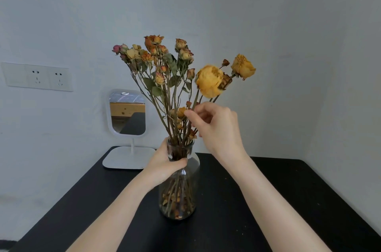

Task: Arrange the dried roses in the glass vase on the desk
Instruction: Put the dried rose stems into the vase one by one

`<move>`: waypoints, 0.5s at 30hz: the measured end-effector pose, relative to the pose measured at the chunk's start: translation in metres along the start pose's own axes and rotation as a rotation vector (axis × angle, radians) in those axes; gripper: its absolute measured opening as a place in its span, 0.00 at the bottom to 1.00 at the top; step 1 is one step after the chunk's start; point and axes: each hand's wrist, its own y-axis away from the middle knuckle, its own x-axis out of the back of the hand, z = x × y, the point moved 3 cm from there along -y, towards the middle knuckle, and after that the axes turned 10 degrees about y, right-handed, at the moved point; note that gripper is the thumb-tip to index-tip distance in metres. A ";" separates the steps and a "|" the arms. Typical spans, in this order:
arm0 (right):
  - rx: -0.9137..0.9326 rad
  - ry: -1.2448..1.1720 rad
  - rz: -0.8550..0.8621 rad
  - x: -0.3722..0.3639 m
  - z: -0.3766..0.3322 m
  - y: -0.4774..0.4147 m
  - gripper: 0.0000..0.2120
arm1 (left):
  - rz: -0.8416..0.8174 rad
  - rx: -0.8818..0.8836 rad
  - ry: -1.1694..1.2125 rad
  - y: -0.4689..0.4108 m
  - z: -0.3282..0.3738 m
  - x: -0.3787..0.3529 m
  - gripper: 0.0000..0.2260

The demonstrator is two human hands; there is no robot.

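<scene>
A clear glass vase (179,196) stands on the black desk (257,200), with fallen petals and stem ends at its bottom. Several dried roses (156,51) on thin stems rise from its mouth. Two larger yellow roses (209,80) lean to the right. My left hand (165,164) grips the vase's neck, thumb across the front. My right hand (214,126) is above and right of the mouth, its fingertips pinching the stems of the yellow roses just under the blooms.
A white-framed table mirror (127,112) on a flat white base stands at the desk's back left corner. A double wall socket (39,77) is on the wall to the left. Pale walls meet in a corner behind the desk. Small crumbs lie on the right of the desk.
</scene>
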 end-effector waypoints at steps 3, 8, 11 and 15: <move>-0.039 0.067 -0.064 -0.010 0.009 0.003 0.07 | -0.007 0.002 0.011 0.000 0.001 0.000 0.25; -0.050 0.037 -0.062 -0.011 0.013 0.003 0.08 | -0.019 0.010 0.020 0.000 0.002 0.000 0.26; -0.059 -0.064 0.023 -0.005 0.011 -0.001 0.05 | -0.023 0.019 0.019 0.001 0.001 0.000 0.25; -0.060 -0.002 0.020 -0.009 0.010 -0.003 0.06 | -0.020 0.015 0.010 0.000 -0.001 0.001 0.24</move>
